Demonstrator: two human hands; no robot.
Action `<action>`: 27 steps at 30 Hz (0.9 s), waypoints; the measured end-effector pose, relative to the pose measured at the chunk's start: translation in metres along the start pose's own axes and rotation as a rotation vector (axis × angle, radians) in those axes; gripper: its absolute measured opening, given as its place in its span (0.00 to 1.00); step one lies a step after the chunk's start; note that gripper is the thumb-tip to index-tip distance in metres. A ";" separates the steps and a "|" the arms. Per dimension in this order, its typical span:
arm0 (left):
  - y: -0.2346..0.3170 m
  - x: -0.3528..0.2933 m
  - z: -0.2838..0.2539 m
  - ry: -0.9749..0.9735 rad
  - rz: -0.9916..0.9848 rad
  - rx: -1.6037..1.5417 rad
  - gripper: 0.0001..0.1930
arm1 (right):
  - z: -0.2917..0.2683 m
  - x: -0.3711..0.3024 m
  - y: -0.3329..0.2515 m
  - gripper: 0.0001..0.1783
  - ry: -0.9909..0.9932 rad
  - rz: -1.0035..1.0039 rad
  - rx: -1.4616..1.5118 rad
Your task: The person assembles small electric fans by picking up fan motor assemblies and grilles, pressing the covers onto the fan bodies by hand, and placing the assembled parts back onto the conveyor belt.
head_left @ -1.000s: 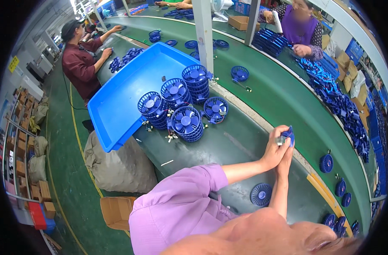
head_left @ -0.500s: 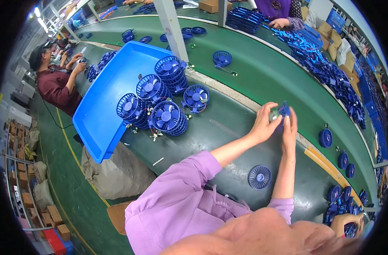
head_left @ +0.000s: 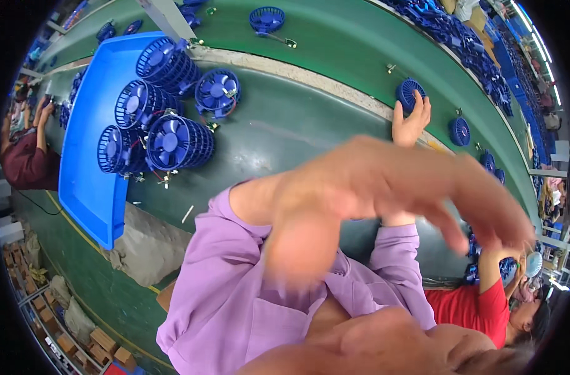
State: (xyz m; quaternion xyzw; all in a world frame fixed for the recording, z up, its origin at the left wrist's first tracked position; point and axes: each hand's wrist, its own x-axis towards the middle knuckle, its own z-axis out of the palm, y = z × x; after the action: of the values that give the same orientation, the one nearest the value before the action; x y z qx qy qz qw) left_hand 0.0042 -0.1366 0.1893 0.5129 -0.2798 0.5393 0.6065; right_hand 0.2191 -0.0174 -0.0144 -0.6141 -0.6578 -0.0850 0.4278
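My left hand (head_left: 372,181) is raised close to the camera, large and blurred, its fingers spread and nothing visible in them. It hides much of the near bench. Farther off, my right hand (head_left: 411,127) reaches over the bench edge to a round blue fan cage (head_left: 408,91) on the green belt. Its fingers are apart and overlap the cage's near rim; whether they press on it I cannot tell. At the left of the bench stand stacks of blue fan cages with blades (head_left: 172,142), and a single blue fan (head_left: 217,92) lies beside them.
A blue tray (head_left: 79,206) lies tilted behind the stacks. The belt (head_left: 335,56) carries another fan (head_left: 267,20) and more cages (head_left: 460,131). A metal post (head_left: 166,19) rises at the bench edge. Co-workers sit at left (head_left: 32,159) and at right (head_left: 466,309).
My hands have parted: the left came up toward the camera, the right went to the cage on the belt. The small blue part held earlier is out of sight. The view has shifted right.
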 end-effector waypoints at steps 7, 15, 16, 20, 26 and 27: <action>0.021 0.010 0.019 0.129 0.284 -0.157 0.33 | 0.003 -0.008 0.021 0.30 -0.023 -0.017 -0.044; 0.066 0.015 -0.012 -0.015 -0.010 -0.192 0.13 | 0.010 -0.005 0.024 0.29 -0.004 0.002 -0.026; 0.070 0.020 -0.018 -0.033 -0.049 -0.193 0.11 | 0.006 -0.004 0.021 0.29 -0.024 0.027 -0.018; 0.058 0.027 -0.015 -0.116 -0.203 -0.229 0.03 | -0.007 -0.003 0.029 0.28 -0.033 0.077 -0.024; 0.089 0.035 0.058 0.461 -0.411 0.062 0.03 | 0.003 -0.007 0.025 0.29 -0.054 0.048 -0.010; 0.082 0.035 0.061 0.556 -0.440 0.063 0.04 | -0.003 -0.009 0.037 0.29 -0.037 0.051 -0.031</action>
State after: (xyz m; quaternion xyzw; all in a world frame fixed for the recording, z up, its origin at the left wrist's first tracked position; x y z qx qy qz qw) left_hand -0.0510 -0.1887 0.2661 0.4131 0.0300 0.5231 0.7448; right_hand 0.2515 -0.0176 -0.0339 -0.6385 -0.6484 -0.0728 0.4081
